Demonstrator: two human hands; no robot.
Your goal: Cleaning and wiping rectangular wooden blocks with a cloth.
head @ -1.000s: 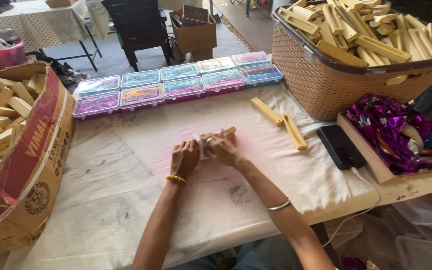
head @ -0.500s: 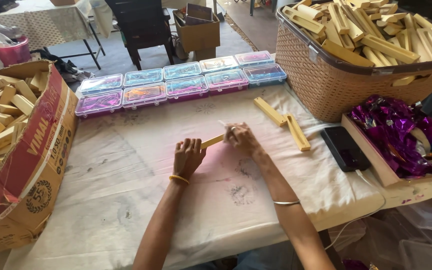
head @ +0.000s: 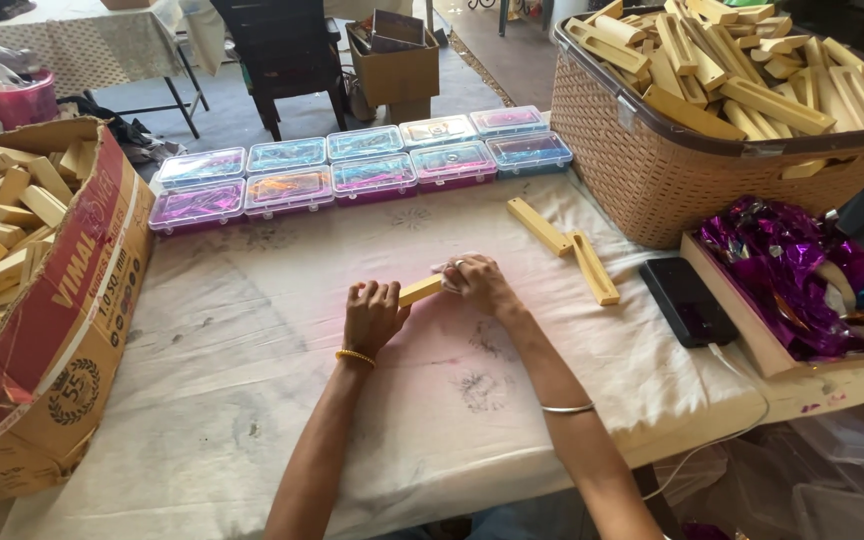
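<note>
My left hand [head: 372, 314] grips one end of a short yellow wooden stick [head: 420, 290] that lies on the white cloth-covered table [head: 252, 380]. My right hand [head: 477, 283] is closed around the stick's other end, with a bit of whitish cloth or paper bunched under its fingers. Both hands rest low on the table near its middle. A yellow bangle sits on my left wrist and a thin silver one on my right forearm.
Two more yellow sticks [head: 564, 245] lie to the right. A woven basket [head: 672, 170] full of sticks stands at back right, and a cardboard box [head: 62, 320] of sticks at left. Several clear lidded boxes [head: 352, 170] line the far edge. Black phone [head: 687, 300] and tray of purple foil [head: 802, 280] at right.
My hands, bunched together over the stick a second ago, have drawn apart along it. My right hand has slid toward the stick's right end while my left stays at the other end.
</note>
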